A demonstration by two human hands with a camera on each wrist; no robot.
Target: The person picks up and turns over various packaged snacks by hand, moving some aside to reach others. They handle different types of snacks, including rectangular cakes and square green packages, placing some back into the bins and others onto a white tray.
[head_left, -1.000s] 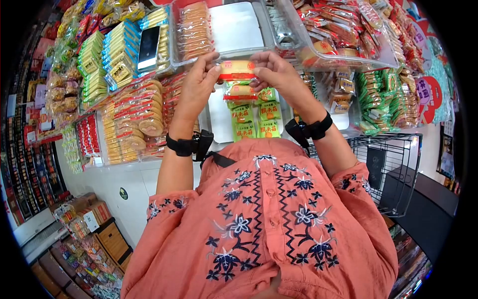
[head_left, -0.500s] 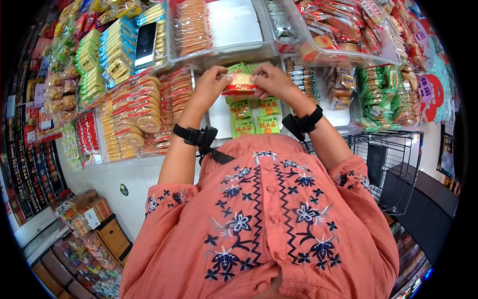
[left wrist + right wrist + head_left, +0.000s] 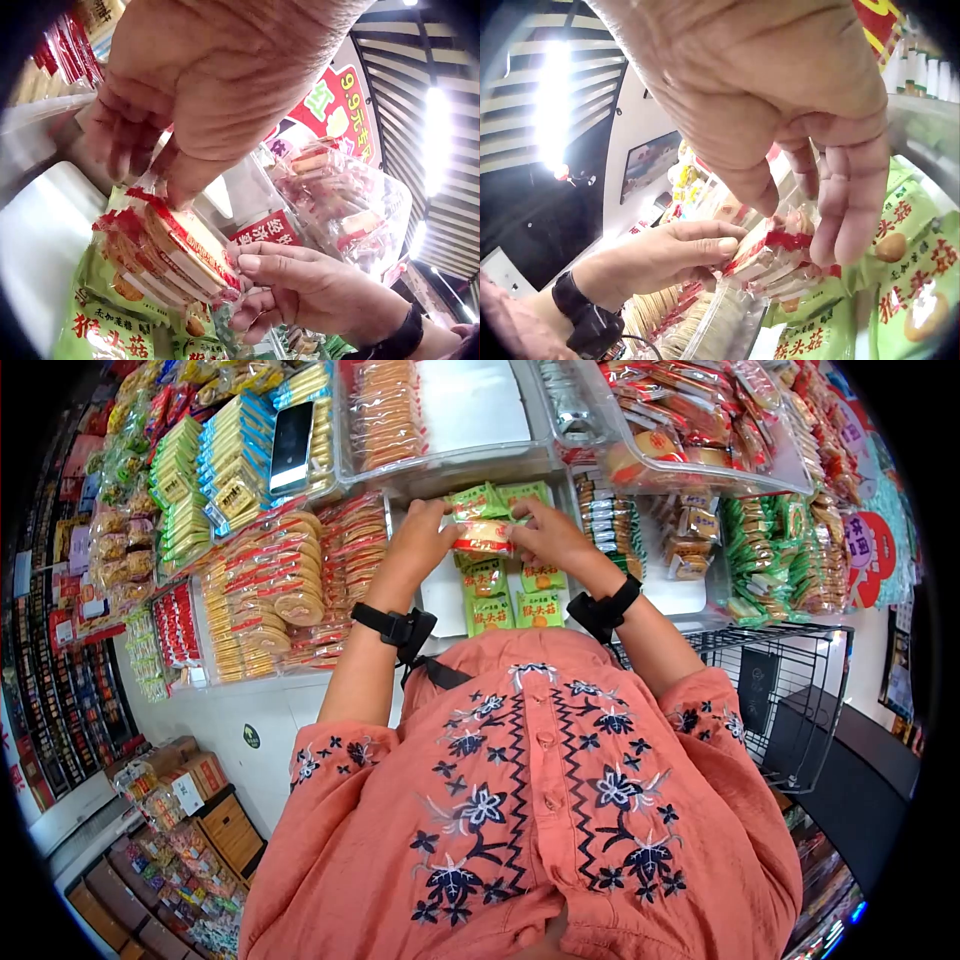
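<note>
Holding red-edged packets [image 3: 483, 538], both hands [image 3: 418, 544] [image 3: 556, 542] hover above a white-bottomed shop tray [image 3: 443, 598].

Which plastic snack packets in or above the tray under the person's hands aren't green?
The stack of clear, red-banded plastic packets between the left hand and right hand; the green packets with red lettering lie under and beside it.
</note>
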